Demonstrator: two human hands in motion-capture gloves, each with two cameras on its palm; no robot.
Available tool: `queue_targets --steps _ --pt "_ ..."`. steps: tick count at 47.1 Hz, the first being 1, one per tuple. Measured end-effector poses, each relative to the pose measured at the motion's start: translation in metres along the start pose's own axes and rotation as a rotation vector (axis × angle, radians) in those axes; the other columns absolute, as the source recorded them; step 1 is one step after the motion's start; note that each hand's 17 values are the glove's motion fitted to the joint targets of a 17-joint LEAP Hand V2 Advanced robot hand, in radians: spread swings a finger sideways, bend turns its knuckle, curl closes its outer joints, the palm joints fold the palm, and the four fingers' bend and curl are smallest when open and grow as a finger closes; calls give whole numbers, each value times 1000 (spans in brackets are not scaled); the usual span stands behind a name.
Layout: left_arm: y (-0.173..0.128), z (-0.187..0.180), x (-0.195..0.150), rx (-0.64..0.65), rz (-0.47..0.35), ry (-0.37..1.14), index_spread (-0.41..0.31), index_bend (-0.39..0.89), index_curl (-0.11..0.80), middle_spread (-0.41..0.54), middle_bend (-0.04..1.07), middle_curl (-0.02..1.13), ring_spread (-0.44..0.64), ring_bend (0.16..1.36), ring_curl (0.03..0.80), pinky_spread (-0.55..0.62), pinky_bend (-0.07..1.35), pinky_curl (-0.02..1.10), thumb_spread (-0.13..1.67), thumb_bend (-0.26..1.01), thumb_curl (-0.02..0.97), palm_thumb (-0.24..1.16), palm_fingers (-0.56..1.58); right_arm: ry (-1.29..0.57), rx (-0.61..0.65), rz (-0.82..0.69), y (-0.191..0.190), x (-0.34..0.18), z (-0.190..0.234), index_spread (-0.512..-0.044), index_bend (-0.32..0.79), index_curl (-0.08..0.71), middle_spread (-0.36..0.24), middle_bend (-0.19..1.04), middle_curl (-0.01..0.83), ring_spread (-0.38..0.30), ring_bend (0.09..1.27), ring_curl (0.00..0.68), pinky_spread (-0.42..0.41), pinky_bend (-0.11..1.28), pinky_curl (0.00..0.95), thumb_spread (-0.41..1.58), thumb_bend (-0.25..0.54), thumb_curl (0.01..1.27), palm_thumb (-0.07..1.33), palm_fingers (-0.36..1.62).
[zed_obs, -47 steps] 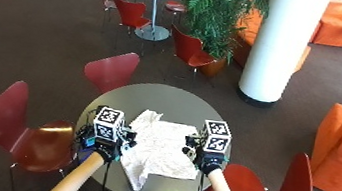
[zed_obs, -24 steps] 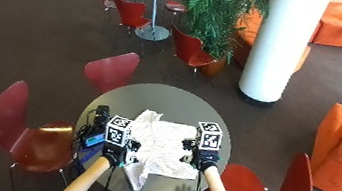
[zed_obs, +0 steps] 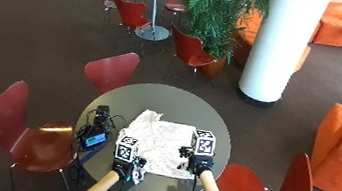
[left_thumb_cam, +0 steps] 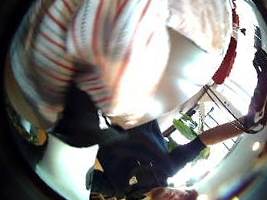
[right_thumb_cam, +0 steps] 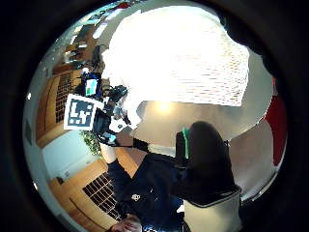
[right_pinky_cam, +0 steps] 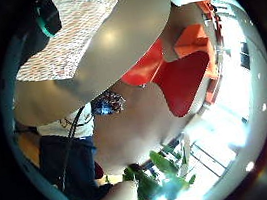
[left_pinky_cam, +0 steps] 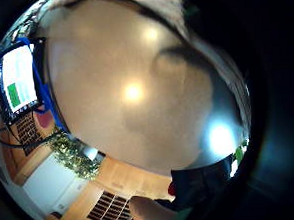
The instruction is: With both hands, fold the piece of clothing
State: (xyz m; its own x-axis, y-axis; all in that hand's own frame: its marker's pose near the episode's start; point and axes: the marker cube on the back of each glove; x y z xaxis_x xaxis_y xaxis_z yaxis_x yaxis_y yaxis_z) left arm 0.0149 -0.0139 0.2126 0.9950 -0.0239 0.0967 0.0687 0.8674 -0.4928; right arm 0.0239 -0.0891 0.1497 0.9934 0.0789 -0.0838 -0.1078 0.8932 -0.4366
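— Where's the garment?
— I see the striped garment (zed_obs: 163, 145) rumpled on the round surface (zed_obs: 176, 104), near edge. Left hand (zed_obs: 126, 165) pinches its corner — right hand (zed_obs: 199, 164) at the other; grip unclear.

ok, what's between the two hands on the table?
The striped garment, crumpled on the round table, spans the gap between the left hand and right hand; outside view.
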Motion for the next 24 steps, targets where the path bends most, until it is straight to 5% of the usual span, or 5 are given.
queue_targets --steps 8,9,13,17,24 --pt "-3 3 -3 -19 -71 -21 -167 218 320 -80 321 316 31 520 260 -66 559 358 1077 130 393 581 817 -6 78 -88 -27 -1 16 -280 141 298 -47 174 320 -86 457 355 48 462 349 1187 9 375 585 519" --pt "-4 2 -3 -10 -74 -23 -159 185 313 -79 291 304 52 481 239 -47 519 338 1088 87 380 516 690 -6 73 -92 -28 -1 17 -280 141 298 -47 180 323 -86 454 356 45 459 349 1191 10 378 596 523" --pt "-8 -6 -2 42 -93 -53 -210 249 359 -146 330 351 -111 492 280 -181 524 367 984 167 462 738 1036 3 23 -105 -33 0 26 -277 140 299 -53 189 333 -93 449 359 42 450 348 1189 4 390 623 532" --pt "-17 -20 7 127 -30 -6 -231 239 385 -183 330 389 -182 459 310 -238 505 390 908 147 499 785 1087 1 -7 -90 10 -11 17 -276 132 297 -56 196 344 -96 443 363 41 442 348 1180 -2 402 651 538" --pt "-8 -30 -11 -32 -227 -108 -255 218 418 -233 347 435 -258 420 340 -289 477 408 828 99 546 823 1152 -56 -142 -6 39 -25 20 -270 129 294 -82 213 371 -108 436 368 22 422 346 1145 -6 425 705 558"
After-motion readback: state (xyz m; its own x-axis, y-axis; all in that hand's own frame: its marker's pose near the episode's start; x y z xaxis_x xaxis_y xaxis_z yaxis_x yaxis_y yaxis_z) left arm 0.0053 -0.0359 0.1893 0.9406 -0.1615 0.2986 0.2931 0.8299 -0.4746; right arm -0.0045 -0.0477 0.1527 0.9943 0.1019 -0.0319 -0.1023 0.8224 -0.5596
